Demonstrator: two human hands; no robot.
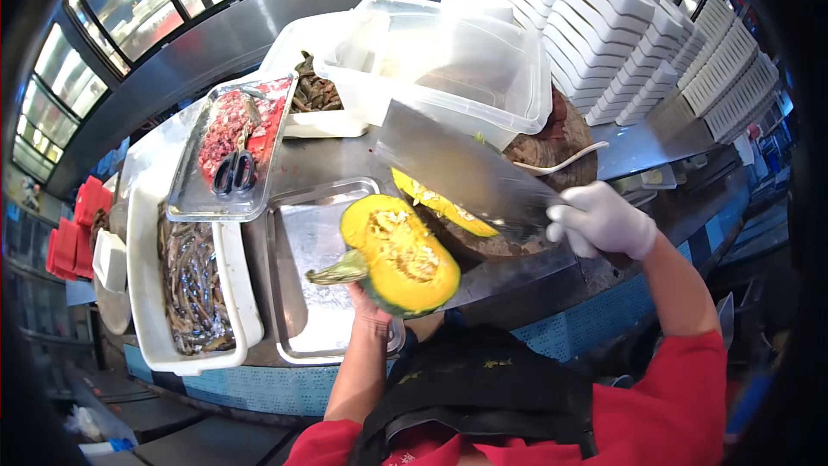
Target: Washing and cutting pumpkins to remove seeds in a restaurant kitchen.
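Observation:
My bare left hand (pixel 367 306) holds a halved pumpkin (pixel 404 255) from beneath, its cut face with seeds up and its stem pointing left, above a steel tray (pixel 304 330). In my white-gloved right hand (pixel 598 220) is the handle of a broad cleaver (pixel 453 162), blurred by motion. The blade is raised over a round chopping board (pixel 511 247). Another cut pumpkin piece (pixel 440 202) lies at the board, partly hidden behind the blade.
A white tub (pixel 249 310) of slender eel-like pieces stands left, with a tray (pixel 178 207) of reddish scraps and scissors (pixel 234 171) on its edge. Behind are clear plastic bins (pixel 453 87); at the right, stacked white containers (pixel 598 26). A white spoon (pixel 576 156) lies near the cleaver.

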